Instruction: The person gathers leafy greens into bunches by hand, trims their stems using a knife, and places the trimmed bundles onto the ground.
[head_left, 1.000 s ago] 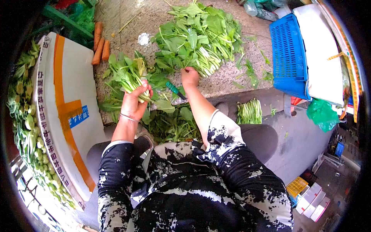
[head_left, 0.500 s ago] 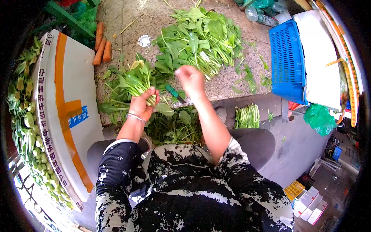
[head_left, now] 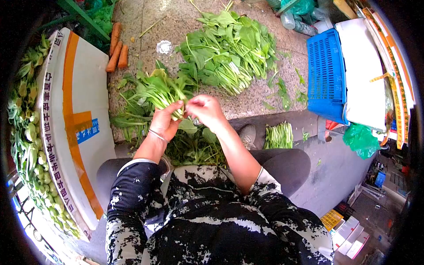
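Note:
My left hand (head_left: 165,123) is closed round the stem ends of a bunch of leafy greens (head_left: 158,92), with the leaves pointing away from me. Close against the bunch's right side, my right hand (head_left: 206,110) has its fingers pinched together by the stems. What sits between those fingertips is too small to make out. Beyond both hands lies a large pile of leafy greens (head_left: 229,48), its pale stems towards me. Loose greens (head_left: 131,112) are spread on the stone surface under and left of the bunch. More leaves (head_left: 194,149) lie below my hands, between my legs.
Several carrots (head_left: 115,48) and crumpled foil (head_left: 164,47) lie at the back left. A white foam box (head_left: 90,163) stands on the left. At right are a blue plastic basket (head_left: 327,75), a green plastic bag (head_left: 362,140) and a bundle of cut stems (head_left: 278,136).
My right hand has come down and left to the bunch, and its fingers have met the stems. It now covers the green-handled tool seen before. My left hand keeps its grip.

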`<move>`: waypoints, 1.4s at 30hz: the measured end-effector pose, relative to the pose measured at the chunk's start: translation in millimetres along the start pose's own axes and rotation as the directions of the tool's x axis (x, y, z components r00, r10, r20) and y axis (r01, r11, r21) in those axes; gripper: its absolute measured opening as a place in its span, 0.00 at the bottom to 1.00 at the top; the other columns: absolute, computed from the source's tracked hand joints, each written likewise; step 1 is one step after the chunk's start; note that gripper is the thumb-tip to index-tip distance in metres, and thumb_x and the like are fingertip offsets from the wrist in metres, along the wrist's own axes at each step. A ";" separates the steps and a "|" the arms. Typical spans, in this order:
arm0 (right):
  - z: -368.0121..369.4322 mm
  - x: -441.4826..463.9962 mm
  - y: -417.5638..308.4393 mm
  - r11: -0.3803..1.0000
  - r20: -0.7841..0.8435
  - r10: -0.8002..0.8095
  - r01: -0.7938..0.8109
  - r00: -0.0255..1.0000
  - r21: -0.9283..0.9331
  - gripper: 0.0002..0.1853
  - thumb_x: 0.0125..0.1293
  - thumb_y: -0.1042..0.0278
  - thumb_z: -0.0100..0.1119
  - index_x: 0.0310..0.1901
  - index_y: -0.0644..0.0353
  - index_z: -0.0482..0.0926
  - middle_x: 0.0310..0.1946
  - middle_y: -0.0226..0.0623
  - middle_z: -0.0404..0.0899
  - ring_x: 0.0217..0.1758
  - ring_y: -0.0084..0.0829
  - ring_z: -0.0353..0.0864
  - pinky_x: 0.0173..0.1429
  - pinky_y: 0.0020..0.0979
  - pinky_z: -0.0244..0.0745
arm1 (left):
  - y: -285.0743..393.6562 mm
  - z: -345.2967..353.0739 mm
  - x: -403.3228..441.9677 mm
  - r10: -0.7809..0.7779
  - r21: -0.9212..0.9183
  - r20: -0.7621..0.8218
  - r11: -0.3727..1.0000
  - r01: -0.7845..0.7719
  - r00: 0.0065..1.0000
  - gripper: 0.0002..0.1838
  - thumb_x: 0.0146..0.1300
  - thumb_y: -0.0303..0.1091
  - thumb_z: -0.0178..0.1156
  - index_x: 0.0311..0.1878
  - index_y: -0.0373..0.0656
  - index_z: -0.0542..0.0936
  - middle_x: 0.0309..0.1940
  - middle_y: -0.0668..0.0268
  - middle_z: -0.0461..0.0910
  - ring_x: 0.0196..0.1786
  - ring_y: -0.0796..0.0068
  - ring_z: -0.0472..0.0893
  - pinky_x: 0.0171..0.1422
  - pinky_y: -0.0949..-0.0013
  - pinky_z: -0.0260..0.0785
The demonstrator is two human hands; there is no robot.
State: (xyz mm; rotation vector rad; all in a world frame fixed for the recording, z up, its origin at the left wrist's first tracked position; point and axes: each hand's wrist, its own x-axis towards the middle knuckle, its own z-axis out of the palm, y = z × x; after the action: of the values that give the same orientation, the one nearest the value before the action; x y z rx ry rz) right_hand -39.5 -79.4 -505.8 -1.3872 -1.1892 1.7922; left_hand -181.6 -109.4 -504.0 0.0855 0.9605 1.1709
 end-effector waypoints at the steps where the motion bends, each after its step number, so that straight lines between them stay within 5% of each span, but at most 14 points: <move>1: 3.1 -2.5 -7.0 0.998 0.145 0.050 -0.043 0.988 -0.051 0.06 0.53 0.72 0.58 0.29 0.65 0.76 0.20 0.33 0.76 0.20 0.20 0.72 0.25 0.22 0.68 | 1.1 -0.1 0.4 0.002 0.000 0.000 1.000 -0.002 1.000 0.15 0.53 0.22 0.54 0.46 0.38 0.70 0.36 0.63 0.76 0.39 0.68 0.77 0.43 0.66 0.73; 3: -9.5 9.9 -32.6 0.952 0.256 0.183 -0.106 0.949 -0.288 0.12 0.56 0.62 0.59 0.25 0.64 0.77 0.20 0.34 0.77 0.20 0.21 0.73 0.25 0.23 0.69 | 4.5 -0.6 0.1 0.025 -0.004 -0.058 1.000 -0.026 0.998 0.15 0.52 0.21 0.54 0.45 0.40 0.70 0.36 0.64 0.76 0.39 0.65 0.76 0.45 0.63 0.72; 6: -49.3 93.1 -11.4 0.763 -0.319 -0.358 0.079 0.878 -0.641 0.16 0.58 0.55 0.53 0.25 0.60 0.78 0.21 0.39 0.78 0.21 0.36 0.76 0.30 0.37 0.69 | 8.8 0.3 -0.4 0.016 -0.051 -0.106 0.998 -0.022 0.994 0.16 0.51 0.18 0.55 0.44 0.41 0.70 0.35 0.65 0.75 0.38 0.65 0.76 0.44 0.62 0.73; 8: -71.5 135.2 -20.0 0.501 -0.354 -0.637 0.018 0.685 -0.865 0.08 0.56 0.61 0.53 0.32 0.55 0.78 0.30 0.37 0.79 0.34 0.40 0.77 0.36 0.40 0.70 | 12.2 3.7 -3.3 0.022 -0.031 -0.140 0.999 -0.027 0.990 0.15 0.51 0.17 0.54 0.42 0.41 0.70 0.35 0.65 0.75 0.38 0.65 0.76 0.43 0.63 0.73; 11: -94.7 166.9 -21.8 0.260 -0.363 -0.379 -0.278 0.851 -0.925 0.10 0.54 0.59 0.55 0.33 0.54 0.78 0.34 0.37 0.79 0.39 0.38 0.77 0.40 0.38 0.72 | 12.9 1.3 0.4 0.022 -0.025 -0.142 0.999 -0.026 0.990 0.15 0.50 0.17 0.53 0.43 0.41 0.70 0.35 0.65 0.75 0.38 0.66 0.76 0.41 0.64 0.73; 15: -93.2 151.1 -62.7 0.269 -0.352 -0.181 -0.298 0.918 -0.916 0.13 0.51 0.56 0.58 0.31 0.55 0.79 0.33 0.37 0.79 0.37 0.38 0.78 0.39 0.37 0.73 | 14.8 3.1 -0.5 0.052 -0.007 -0.145 0.999 -0.054 0.988 0.15 0.51 0.18 0.53 0.44 0.41 0.69 0.35 0.63 0.75 0.38 0.66 0.76 0.39 0.66 0.73; 19: -115.5 141.8 -59.1 0.592 -0.216 -0.298 0.002 0.930 -0.806 0.17 0.49 0.52 0.60 0.29 0.59 0.79 0.26 0.38 0.80 0.27 0.33 0.77 0.29 0.31 0.70 | 13.0 -0.3 1.2 0.054 -0.013 -0.130 0.998 -0.056 0.990 0.16 0.51 0.18 0.53 0.45 0.41 0.69 0.36 0.64 0.76 0.38 0.67 0.77 0.39 0.66 0.73; 21: -115.3 123.5 -56.5 0.920 -0.307 -0.020 -0.102 0.952 -0.377 0.19 0.52 0.50 0.59 0.28 0.62 0.79 0.23 0.37 0.79 0.16 0.23 0.70 0.20 0.23 0.63 | 13.3 1.5 -1.1 0.051 -0.021 -0.143 0.998 -0.055 0.988 0.17 0.51 0.18 0.53 0.46 0.41 0.69 0.37 0.64 0.76 0.38 0.67 0.77 0.38 0.67 0.73; 26: -83.3 80.0 -66.4 0.621 -0.105 0.401 -0.354 0.910 -0.699 0.21 0.54 0.46 0.55 0.31 0.60 0.78 0.22 0.37 0.78 0.17 0.24 0.71 0.21 0.27 0.66 | 12.2 -0.1 -3.2 0.071 -0.046 -0.154 0.996 -0.079 0.985 0.18 0.49 0.16 0.53 0.45 0.42 0.68 0.34 0.63 0.77 0.34 0.66 0.78 0.34 0.67 0.73; 27: -81.6 81.9 -59.2 0.618 -0.104 0.403 -0.355 0.909 -0.701 0.21 0.54 0.46 0.55 0.31 0.60 0.78 0.22 0.37 0.78 0.17 0.24 0.71 0.21 0.27 0.66 | 12.1 -0.4 -3.6 0.083 -0.052 -0.152 0.994 -0.092 0.985 0.18 0.49 0.16 0.53 0.45 0.42 0.68 0.34 0.63 0.77 0.34 0.66 0.79 0.34 0.67 0.73; 30: -83.6 94.3 -23.8 0.387 -0.403 -0.531 -0.210 0.746 -0.898 0.16 0.52 0.49 0.57 0.34 0.52 0.79 0.30 0.42 0.79 0.33 0.42 0.77 0.37 0.41 0.70 | 14.1 -1.5 -3.8 0.088 -0.033 -0.157 0.995 -0.094 0.984 0.16 0.51 0.18 0.53 0.44 0.40 0.69 0.36 0.63 0.76 0.36 0.65 0.78 0.36 0.67 0.73; 33: -83.3 107.7 -4.2 0.369 -0.453 -0.244 -0.350 0.858 -0.861 0.16 0.52 0.51 0.58 0.34 0.54 0.79 0.31 0.43 0.79 0.36 0.43 0.78 0.39 0.40 0.71 | 12.1 -5.0 -0.7 0.089 -0.013 -0.156 0.996 -0.092 0.984 0.14 0.53 0.19 0.52 0.45 0.38 0.70 0.38 0.62 0.76 0.38 0.65 0.78 0.38 0.68 0.73; 39: -66.5 86.4 2.5 0.517 -0.436 -0.250 -0.262 0.864 -0.815 0.13 0.54 0.55 0.57 0.35 0.55 0.80 0.27 0.41 0.79 0.31 0.39 0.78 0.36 0.38 0.71 | 12.2 -4.2 5.8 0.046 -0.064 -0.166 0.996 -0.058 0.985 0.19 0.48 0.15 0.53 0.46 0.40 0.67 0.37 0.59 0.76 0.34 0.64 0.79 0.33 0.67 0.73; 42: -35.2 59.3 4.4 0.887 -0.354 -0.151 -0.031 0.923 -0.461 0.11 0.55 0.60 0.58 0.33 0.58 0.80 0.20 0.36 0.78 0.21 0.29 0.75 0.26 0.30 0.68 | 8.5 -3.8 6.7 0.059 -0.038 -0.178 0.997 -0.067 0.982 0.16 0.50 0.16 0.54 0.43 0.39 0.69 0.34 0.59 0.77 0.34 0.65 0.78 0.32 0.68 0.73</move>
State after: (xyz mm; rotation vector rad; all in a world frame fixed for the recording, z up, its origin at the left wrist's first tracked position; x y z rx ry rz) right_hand -23.2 -20.6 -538.1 -1.8375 -1.4711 1.1500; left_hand -190.0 -101.9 -505.9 -0.0241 1.0938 1.2729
